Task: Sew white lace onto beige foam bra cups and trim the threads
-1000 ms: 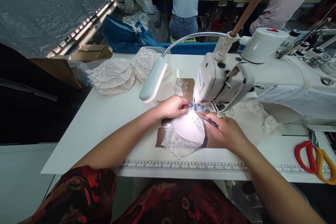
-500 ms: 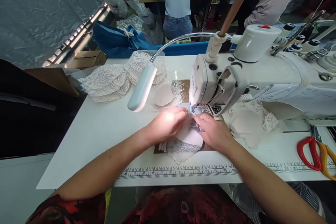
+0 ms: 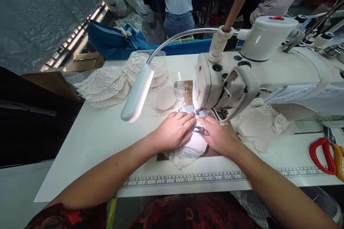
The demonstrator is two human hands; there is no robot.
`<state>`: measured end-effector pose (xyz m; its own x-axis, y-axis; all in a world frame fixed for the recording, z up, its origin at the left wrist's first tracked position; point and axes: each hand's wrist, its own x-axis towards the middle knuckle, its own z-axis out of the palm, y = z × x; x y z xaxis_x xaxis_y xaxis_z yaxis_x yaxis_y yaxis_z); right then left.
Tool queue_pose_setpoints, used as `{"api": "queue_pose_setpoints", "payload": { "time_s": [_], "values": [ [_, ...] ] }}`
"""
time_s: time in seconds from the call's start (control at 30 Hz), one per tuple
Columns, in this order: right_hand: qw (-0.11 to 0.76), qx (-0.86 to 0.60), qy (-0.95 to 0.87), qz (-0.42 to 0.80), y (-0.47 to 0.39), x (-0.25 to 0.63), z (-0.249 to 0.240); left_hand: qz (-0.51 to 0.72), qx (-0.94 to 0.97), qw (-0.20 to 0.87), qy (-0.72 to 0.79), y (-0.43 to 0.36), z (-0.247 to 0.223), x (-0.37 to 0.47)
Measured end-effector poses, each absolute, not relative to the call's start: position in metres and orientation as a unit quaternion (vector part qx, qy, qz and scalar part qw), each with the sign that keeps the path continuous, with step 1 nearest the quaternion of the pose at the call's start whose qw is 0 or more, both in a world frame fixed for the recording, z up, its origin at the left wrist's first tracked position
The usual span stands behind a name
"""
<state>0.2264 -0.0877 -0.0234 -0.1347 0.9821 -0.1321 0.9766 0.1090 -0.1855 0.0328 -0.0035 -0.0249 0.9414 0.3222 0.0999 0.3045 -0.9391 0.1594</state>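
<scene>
A white lace-edged cup piece (image 3: 195, 141) lies under the needle area of the white sewing machine (image 3: 208, 78). My left hand (image 3: 176, 130) rests flat on its left side, fingers stretched toward the presser foot. On the right side, my right hand (image 3: 219, 134) is closed around small thread snips (image 3: 201, 131), whose blades point left over the piece; its fingertips touch the fabric close to the foot. Left of the foot, a round beige pad (image 3: 166, 98) sits on lace.
Stacked lace pieces (image 3: 104, 85) lie at the back left, below the lamp head (image 3: 137, 93). More fabric pieces (image 3: 256, 128) are right of the needle. Red-and-yellow-handled scissors (image 3: 324, 155) lie at the right edge. Two people work beyond the table.
My left hand has opened from a curled grip and now lies flatter on the fabric. The view has shifted slightly. My right hand stays near the foot with the snips.
</scene>
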Motion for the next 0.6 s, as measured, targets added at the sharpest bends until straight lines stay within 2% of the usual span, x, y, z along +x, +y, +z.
{"api": "queue_pose_setpoints", "payload": {
  "time_s": [0.27,0.43,0.6],
  "values": [
    [0.046,-0.662,-0.74,0.108,-0.088,0.224,-0.027,0.049,0.988,0.093,0.111,0.021,-0.015,0.037],
    [0.086,-0.639,-0.757,0.108,-0.092,0.231,-0.031,0.033,0.993,0.066,0.097,0.019,-0.012,0.035],
    [0.066,-0.624,-0.772,0.103,-0.094,0.233,-0.03,0.054,0.991,0.059,0.106,0.007,-0.021,0.036]
  ]
}}
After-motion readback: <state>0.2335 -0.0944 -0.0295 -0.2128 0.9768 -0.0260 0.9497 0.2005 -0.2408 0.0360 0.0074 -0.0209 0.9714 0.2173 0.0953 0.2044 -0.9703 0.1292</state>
